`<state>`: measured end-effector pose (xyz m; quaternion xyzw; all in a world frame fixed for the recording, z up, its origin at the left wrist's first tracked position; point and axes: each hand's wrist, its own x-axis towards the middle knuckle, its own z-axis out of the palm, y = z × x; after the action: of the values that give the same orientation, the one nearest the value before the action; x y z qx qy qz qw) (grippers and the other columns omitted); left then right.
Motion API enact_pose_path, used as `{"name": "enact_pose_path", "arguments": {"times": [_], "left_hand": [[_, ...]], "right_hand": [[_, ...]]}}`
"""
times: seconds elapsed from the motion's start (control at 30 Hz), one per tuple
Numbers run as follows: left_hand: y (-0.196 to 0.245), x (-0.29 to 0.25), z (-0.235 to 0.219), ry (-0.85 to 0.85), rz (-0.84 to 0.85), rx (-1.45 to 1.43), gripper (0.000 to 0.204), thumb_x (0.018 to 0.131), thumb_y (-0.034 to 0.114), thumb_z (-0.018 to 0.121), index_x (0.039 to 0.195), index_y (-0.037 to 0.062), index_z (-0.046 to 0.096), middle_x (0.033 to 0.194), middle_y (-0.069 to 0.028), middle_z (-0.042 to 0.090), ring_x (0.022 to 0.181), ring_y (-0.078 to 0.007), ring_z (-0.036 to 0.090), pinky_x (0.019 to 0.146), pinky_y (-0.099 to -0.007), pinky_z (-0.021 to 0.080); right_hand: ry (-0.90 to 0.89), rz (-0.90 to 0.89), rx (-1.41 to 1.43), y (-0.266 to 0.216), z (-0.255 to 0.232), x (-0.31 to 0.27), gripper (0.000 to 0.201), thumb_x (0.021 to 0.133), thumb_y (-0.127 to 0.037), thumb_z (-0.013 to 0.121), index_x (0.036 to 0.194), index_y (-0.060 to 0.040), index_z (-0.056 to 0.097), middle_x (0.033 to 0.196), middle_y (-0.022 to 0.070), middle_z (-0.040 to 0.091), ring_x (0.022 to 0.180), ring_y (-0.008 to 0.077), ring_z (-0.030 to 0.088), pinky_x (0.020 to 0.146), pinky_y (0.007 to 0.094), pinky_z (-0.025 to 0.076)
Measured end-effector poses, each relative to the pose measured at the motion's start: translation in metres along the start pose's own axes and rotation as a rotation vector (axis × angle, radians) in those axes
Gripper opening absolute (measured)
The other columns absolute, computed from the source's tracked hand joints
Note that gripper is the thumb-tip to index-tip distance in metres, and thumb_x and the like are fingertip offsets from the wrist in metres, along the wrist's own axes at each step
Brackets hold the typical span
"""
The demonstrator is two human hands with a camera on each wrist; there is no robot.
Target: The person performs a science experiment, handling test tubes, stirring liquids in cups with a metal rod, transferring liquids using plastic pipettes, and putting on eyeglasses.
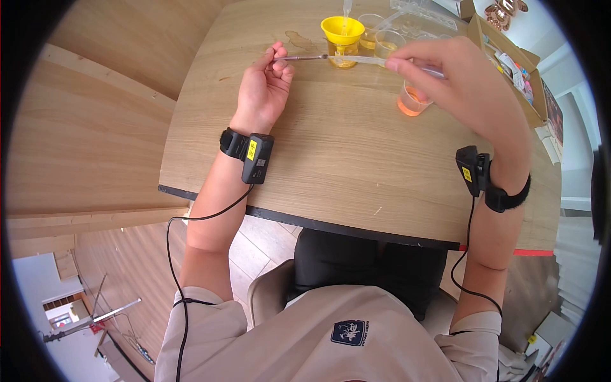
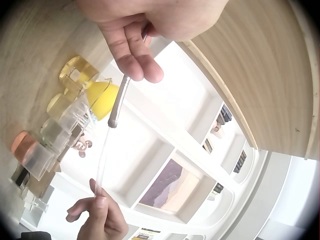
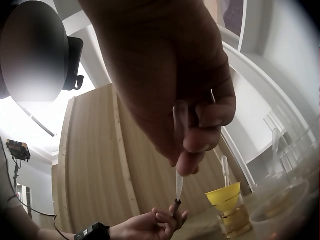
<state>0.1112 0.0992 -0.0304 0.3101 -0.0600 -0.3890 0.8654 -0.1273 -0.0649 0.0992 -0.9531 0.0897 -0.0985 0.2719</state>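
My left hand holds a slim, shiny metal rod with a dark end between thumb and fingers. In my right hand is a clear plastic dropper, gripped near its bulb. Its narrow tip meets the rod's dark end in front of a yellow funnel. The funnel sits in a clear cup of yellow liquid, and a second dropper stands upright in it. Below my right hand is a clear cup with orange liquid, partly hidden by the fingers.
Several clear cups stand behind the funnel, beside a clear plastic rack. A cardboard box of small items lines the right edge. A wet patch marks the wooden table left of the funnel. A wooden panel borders the left side.
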Motion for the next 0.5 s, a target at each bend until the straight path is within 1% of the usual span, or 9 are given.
{"name": "enact_pose_path", "arguments": {"times": [0.07, 0.13, 0.23, 0.27, 0.33, 0.47, 0.5], "left_hand": [[0.000, 0.000, 0.000, 0.003, 0.001, 0.001, 0.026, 0.108, 0.005, 0.041, 0.127, -0.0081, 0.050, 0.091, -0.0059, 0.061, 0.067, -0.0089, 0.047, 0.066, -0.0234, 0.047], [0.000, 0.000, 0.000, 0.001, -0.005, -0.005, 0.026, 0.107, 0.005, 0.041, 0.128, -0.0083, 0.050, 0.092, -0.0057, 0.061, 0.067, -0.0087, 0.046, 0.066, -0.0233, 0.047], [0.000, 0.000, -0.001, -0.008, -0.018, -0.026, 0.027, 0.107, 0.004, 0.040, 0.129, -0.0087, 0.049, 0.092, -0.0057, 0.060, 0.067, -0.0086, 0.046, 0.066, -0.0232, 0.047], [0.000, -0.001, 0.000, -0.008, -0.018, -0.026, 0.027, 0.107, 0.004, 0.040, 0.129, -0.0087, 0.049, 0.092, -0.0057, 0.060, 0.067, -0.0086, 0.046, 0.066, -0.0232, 0.047], [0.000, -0.002, 0.002, 0.010, -0.013, -0.020, 0.027, 0.107, 0.003, 0.039, 0.129, -0.0095, 0.048, 0.091, -0.0053, 0.059, 0.067, -0.0085, 0.046, 0.066, -0.0231, 0.046], [0.000, -0.001, 0.001, 0.010, -0.020, -0.031, 0.028, 0.107, 0.003, 0.039, 0.129, -0.0104, 0.048, 0.091, -0.0052, 0.056, 0.068, -0.0086, 0.046, 0.066, -0.0233, 0.046], [0.000, 0.000, 0.000, -0.002, -0.027, -0.046, 0.027, 0.107, 0.003, 0.038, 0.129, -0.0108, 0.048, 0.091, -0.0052, 0.055, 0.068, -0.0087, 0.046, 0.066, -0.0234, 0.046]], "right_hand": [[0.004, -0.013, 0.011, 0.004, 0.003, 0.001, 0.029, 0.100, -0.022, 0.060, 0.100, 0.0060, 0.069, 0.061, 0.0041, 0.050, 0.058, 0.0104, 0.046, 0.062, 0.0267, 0.045], [0.103, -0.135, -0.051, 0.010, 0.006, 0.003, 0.027, 0.095, -0.024, 0.062, 0.099, 0.0013, 0.071, 0.061, 0.0118, 0.052, 0.055, 0.0208, 0.049, 0.056, 0.0353, 0.039], [0.129, -0.127, -0.030, 0.010, 0.004, 0.001, 0.025, 0.093, -0.023, 0.065, 0.099, 0.0005, 0.071, 0.063, 0.0115, 0.051, 0.057, 0.0213, 0.047, 0.057, 0.0354, 0.038], [0.129, -0.127, -0.030, 0.008, 0.002, 0.001, 0.025, 0.093, -0.023, 0.065, 0.099, 0.0005, 0.071, 0.063, 0.0115, 0.051, 0.057, 0.0213, 0.047, 0.057, 0.0354, 0.038], [0.049, -0.017, -0.082, 0.001, -0.005, 0.001, 0.023, 0.097, -0.018, 0.066, 0.104, 0.0037, 0.070, 0.077, 0.0064, 0.064, 0.070, 0.0106, 0.056, 0.079, 0.0280, 0.053], [0.052, -0.013, -0.089, 0.001, -0.005, 0.000, 0.024, 0.097, -0.019, 0.066, 0.105, 0.0034, 0.071, 0.079, 0.0065, 0.066, 0.071, 0.0108, 0.057, 0.080, 0.0282, 0.053], [0.072, -0.044, -0.043, 0.000, -0.004, 0.000, 0.024, 0.097, -0.019, 0.066, 0.105, 0.0033, 0.071, 0.079, 0.0065, 0.066, 0.070, 0.0111, 0.057, 0.080, 0.0283, 0.053]]}}
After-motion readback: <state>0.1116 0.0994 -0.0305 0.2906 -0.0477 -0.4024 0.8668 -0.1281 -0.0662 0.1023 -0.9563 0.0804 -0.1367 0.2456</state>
